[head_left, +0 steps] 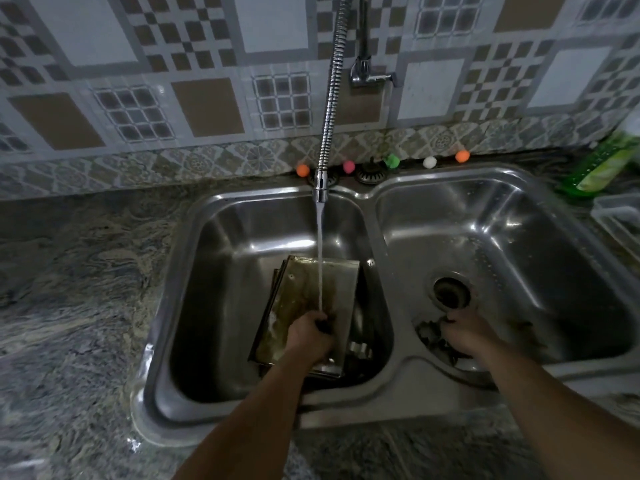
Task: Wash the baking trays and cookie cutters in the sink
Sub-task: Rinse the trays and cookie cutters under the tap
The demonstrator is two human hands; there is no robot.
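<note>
Stacked metal baking trays (pixel 304 292) lie tilted in the left basin, and the top one is stained brown. Water from the tap nozzle (pixel 320 192) falls onto the top tray just by my left hand (pixel 310 336). That hand rests on the tray with its fingers curled round a small dark thing (pixel 325 326). Shiny cookie cutters (pixel 361 348) lie beside the trays at the right. My right hand (pixel 465 333) is in the right basin near the drain (pixel 451 292), fingers curled on a dark piece among several dark small pieces (pixel 429 336).
The double steel sink (pixel 388 393) is set in a marbled counter. A flexible hose tap (pixel 332 84) hangs from the tiled wall. Small coloured balls (pixel 349 166) line the back rim. A green rack (pixel 599 168) and a clear container (pixel 620 220) stand at the right.
</note>
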